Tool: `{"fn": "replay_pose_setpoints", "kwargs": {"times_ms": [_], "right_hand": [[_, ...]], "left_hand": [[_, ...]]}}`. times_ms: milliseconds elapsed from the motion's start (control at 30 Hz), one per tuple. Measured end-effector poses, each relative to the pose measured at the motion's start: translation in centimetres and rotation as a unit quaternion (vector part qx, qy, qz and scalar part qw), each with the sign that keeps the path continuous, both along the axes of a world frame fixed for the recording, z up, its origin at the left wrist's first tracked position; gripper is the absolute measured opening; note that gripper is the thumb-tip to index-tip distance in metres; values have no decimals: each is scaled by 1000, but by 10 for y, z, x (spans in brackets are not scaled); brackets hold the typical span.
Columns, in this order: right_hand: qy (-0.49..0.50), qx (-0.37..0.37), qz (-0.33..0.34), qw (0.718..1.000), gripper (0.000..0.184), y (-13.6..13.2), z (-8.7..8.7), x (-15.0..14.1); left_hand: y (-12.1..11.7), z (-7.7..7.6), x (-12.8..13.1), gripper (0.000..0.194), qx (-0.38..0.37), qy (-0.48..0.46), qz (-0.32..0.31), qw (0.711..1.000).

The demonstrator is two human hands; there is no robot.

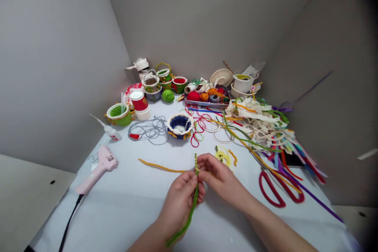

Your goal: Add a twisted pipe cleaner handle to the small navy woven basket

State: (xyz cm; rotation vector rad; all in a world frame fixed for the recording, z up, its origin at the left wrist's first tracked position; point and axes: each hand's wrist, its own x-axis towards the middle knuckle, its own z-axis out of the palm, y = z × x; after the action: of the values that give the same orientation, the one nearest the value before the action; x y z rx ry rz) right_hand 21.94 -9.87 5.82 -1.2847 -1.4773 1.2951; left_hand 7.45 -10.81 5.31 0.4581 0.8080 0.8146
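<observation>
A green pipe cleaner (pixel 192 208) runs through my left hand (pixel 183 193), which is closed on it between thumb and fingers. Its lower end hangs down past my wrist, and its upper end rises between both hands, with yellow turned around it. My right hand (pixel 220 177) pinches at that upper part, on what looks like a thin yellow strand (pixel 197 168). Behind my hands a yellow-orange pipe cleaner (pixel 159 166) lies on the table, its right end hidden by my fingers. Farther back sits a small dark blue basket (pixel 180 126) with a white rim.
On the left lie a pink glue gun (pixel 99 169) and a glue bottle (pixel 112 132). Red-handled scissors (pixel 271 191) are at right, beside a heap of pipe cleaners and cream scraps (pixel 260 122). Small baskets (pixel 179 85) and a yarn tray (pixel 206 103) line the back. Grey cord (pixel 147 129) lies loose.
</observation>
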Motion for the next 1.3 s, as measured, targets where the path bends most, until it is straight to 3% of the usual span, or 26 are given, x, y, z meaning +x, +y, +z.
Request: {"fn": "replay_pose_setpoints", "kwargs": {"times_ms": [100, 367, 567, 733, 900, 1000, 1100, 1167, 1300], "right_hand": [[18, -33, 3, 999, 17, 2, -5, 5], [28, -27, -70, 997, 23, 3, -2, 8], [74, -82, -49, 993, 25, 5, -3, 8], [239, -225, -10, 945, 29, 5, -8, 9], [307, -276, 14, 911, 31, 3, -10, 11], [324, -283, 36, 902, 28, 2, -9, 12], [339, -283, 58, 895, 27, 2, -7, 13], [340, -269, 41, 900, 27, 2, -6, 13], [307, -254, -21, 917, 25, 2, -4, 8]], "left_hand": [[-1, 1, 1, 30, 11, 28, 7, 1000], [-1, -6, 4, 34, 0, 54, 6, 999], [-4, -4, 3, 27, -36, -14, -10, 999], [-4, -1, 0, 19, -75, -125, -53, 988], [-7, -6, 0, 19, -90, -196, -97, 972], [-7, -8, 0, 21, -70, -173, -122, 975], [-2, -2, -5, 34, 2, -95, -143, 985], [3, 3, -10, 39, 62, -30, -135, 989], [5, 7, -11, 24, 105, 35, -108, 988]]}}
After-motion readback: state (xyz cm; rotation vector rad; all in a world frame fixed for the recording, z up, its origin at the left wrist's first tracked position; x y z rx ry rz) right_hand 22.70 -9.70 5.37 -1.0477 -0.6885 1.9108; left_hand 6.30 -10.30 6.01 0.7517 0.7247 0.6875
